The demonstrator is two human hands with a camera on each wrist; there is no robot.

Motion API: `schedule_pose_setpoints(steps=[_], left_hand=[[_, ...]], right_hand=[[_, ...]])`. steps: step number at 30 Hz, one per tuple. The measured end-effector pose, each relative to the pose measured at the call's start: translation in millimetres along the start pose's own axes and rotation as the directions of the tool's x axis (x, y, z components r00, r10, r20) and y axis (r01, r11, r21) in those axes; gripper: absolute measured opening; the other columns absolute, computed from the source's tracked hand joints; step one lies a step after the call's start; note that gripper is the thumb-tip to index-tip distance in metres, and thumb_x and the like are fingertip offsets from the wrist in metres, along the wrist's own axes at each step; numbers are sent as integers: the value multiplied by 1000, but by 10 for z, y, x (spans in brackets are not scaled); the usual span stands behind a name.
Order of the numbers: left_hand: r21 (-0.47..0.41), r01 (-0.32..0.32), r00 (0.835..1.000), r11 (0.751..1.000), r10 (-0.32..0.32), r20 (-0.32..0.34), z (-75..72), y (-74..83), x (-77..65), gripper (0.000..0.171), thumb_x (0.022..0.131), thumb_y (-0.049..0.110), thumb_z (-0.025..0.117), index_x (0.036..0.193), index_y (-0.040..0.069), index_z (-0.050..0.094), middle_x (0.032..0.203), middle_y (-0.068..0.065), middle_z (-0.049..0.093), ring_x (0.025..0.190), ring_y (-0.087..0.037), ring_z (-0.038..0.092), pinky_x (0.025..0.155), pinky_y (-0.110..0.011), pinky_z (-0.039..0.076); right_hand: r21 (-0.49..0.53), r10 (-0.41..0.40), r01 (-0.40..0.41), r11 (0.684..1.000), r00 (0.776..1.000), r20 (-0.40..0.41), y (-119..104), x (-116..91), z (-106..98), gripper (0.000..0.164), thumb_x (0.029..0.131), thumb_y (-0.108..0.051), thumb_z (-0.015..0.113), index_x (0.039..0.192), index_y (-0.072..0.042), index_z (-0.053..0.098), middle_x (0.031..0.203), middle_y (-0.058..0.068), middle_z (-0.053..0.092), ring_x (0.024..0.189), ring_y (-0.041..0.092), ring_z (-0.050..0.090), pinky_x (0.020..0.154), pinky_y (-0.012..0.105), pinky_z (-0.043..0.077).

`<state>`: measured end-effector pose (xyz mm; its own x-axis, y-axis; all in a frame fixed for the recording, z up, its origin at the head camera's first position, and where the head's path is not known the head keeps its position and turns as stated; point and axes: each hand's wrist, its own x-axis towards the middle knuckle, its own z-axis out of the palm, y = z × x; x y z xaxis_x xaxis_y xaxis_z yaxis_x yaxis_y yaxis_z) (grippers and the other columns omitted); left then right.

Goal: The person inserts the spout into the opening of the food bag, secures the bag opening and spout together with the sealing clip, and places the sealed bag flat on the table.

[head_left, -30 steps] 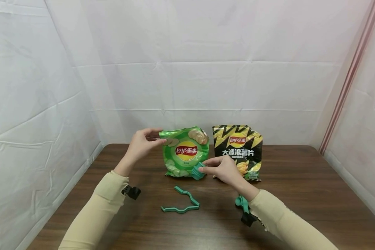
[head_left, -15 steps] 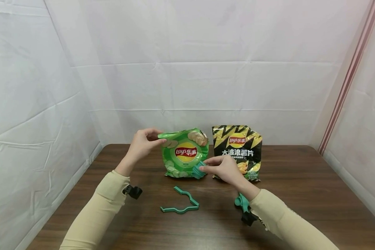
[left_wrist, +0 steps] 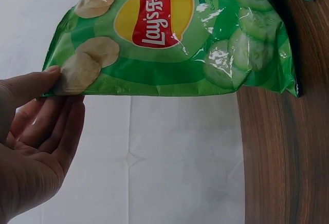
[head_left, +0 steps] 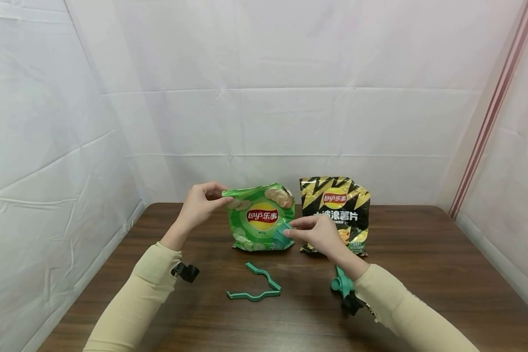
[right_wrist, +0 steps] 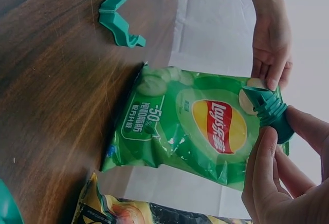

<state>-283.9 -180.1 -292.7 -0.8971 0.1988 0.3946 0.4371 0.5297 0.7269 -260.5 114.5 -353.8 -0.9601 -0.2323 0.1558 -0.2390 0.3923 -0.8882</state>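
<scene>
My left hand (head_left: 200, 203) pinches the upper left corner of a green Lay's chip bag (head_left: 264, 215), thumb in front and fingers behind. The bag stands on the table with its printed front facing me. In my right hand (head_left: 319, 237) is a small teal plastic spout (right_wrist: 270, 112) with a ribbed, thread-like side and a slanted open end. Thumb and fingertips pinch its wider round end. From the head view the spout (head_left: 282, 235) overlaps the bag's lower right part. In the left wrist view cucumber slices (left_wrist: 252, 52) show on the bag's print.
A black and yellow Lay's bag (head_left: 334, 195) stands just right of the green one, partly behind my right hand. Nearer me, an unfolded teal bag clip (head_left: 255, 297) lies on the brown table (head_left: 202, 318). Another teal piece (head_left: 342, 283) lies partly under my right forearm.
My right hand has risen slightly and turned the spout a little. The top of the green bag has sunk slightly, with the left hand keeping its pinch.
</scene>
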Motion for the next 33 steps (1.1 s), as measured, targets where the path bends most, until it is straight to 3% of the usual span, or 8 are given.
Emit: schedule_pose_setpoints(steps=[3, 7, 14, 17, 22, 24, 26, 33], left_hand=[[-3, 0, 1000, 1000, 0, 12, -28, 64, 5, 18, 86, 9, 69, 100, -3, 69, 87, -24, 69, 66, -6, 58, 62, -24, 46], [-12, -4, 1000, 1000, 5, 16, -36, 83, 2, 16, 86, 9, 69, 97, -3, 69, 85, -25, 69, 64, -4, 57, 61, -23, 45], [-12, 0, 1000, 1000, 0, 20, -36, 60, 28, 15, 86, 9, 69, 96, -1, 69, 82, -25, 68, 61, -5, 53, 59, -24, 42], [-15, 11, 1000, 1000, -10, 23, -41, 54, 40, 15, 86, 9, 70, 97, -1, 69, 81, -24, 67, 60, -6, 53, 58, -24, 42], [-31, 26, 999, 999, -26, 30, -49, 43, 43, 17, 86, 9, 69, 98, -3, 69, 82, -24, 68, 65, -22, 58, 58, -24, 42], [-36, 32, 999, 999, -31, 33, -53, 44, 42, 17, 86, 9, 69, 98, -3, 69, 82, -24, 67, 68, -31, 59, 58, -24, 41], [-39, 37, 999, 999, -36, 35, -54, 43, 41, 16, 86, 9, 69, 98, -3, 68, 81, -24, 67, 71, -37, 58, 58, -25, 41], [-28, 45, 998, 999, -44, 39, -60, 56, 43, 15, 85, 8, 69, 96, -3, 68, 77, -18, 66, 68, -27, 59, 58, -26, 42]], right_hand=[[8, 14, -14, 1000, 1000, -8, -38, 23, -20, 36, 76, -38, 79, 103, -15, 75, 91, 3, 73, 75, 14, 64, 66, 39, 51], [20, 10, -9, 1000, 1000, -22, -59, 46, -56, 36, 75, -38, 79, 102, -14, 75, 90, 5, 73, 67, 18, 59, 58, 35, 48], [22, 4, -3, 1000, 999, -41, -94, 77, -134, 37, 76, -39, 78, 103, -14, 75, 99, 6, 73, 83, 14, 66, 71, 30, 52], [18, 11, -11, 1000, 999, -43, -95, 96, -170, 37, 76, -40, 78, 102, -15, 75, 100, 6, 73, 67, 11, 61, 61, 29, 49], [2, -16, 16, 1000, 998, -65, -82, 140, -221, 37, 76, -42, 78, 102, -15, 75, 107, 5, 71, 74, 10, 61, 63, 30, 50], [-5, -27, 27, 1000, 997, -78, -85, 159, -241, 37, 76, -42, 78, 102, -15, 75, 109, 4, 71, 91, 13, 63, 75, 33, 52], [-10, -29, 29, 1000, 995, -92, -98, 174, -263, 37, 75, -43, 78, 101, -16, 75, 107, 4, 71, 94, 18, 64, 77, 36, 52], [-32, -30, 26, 999, 992, -125, -111, 225, -334, 39, 76, -45, 77, 103, -17, 73, 102, 5, 71, 95, 20, 65, 79, 36, 52]])
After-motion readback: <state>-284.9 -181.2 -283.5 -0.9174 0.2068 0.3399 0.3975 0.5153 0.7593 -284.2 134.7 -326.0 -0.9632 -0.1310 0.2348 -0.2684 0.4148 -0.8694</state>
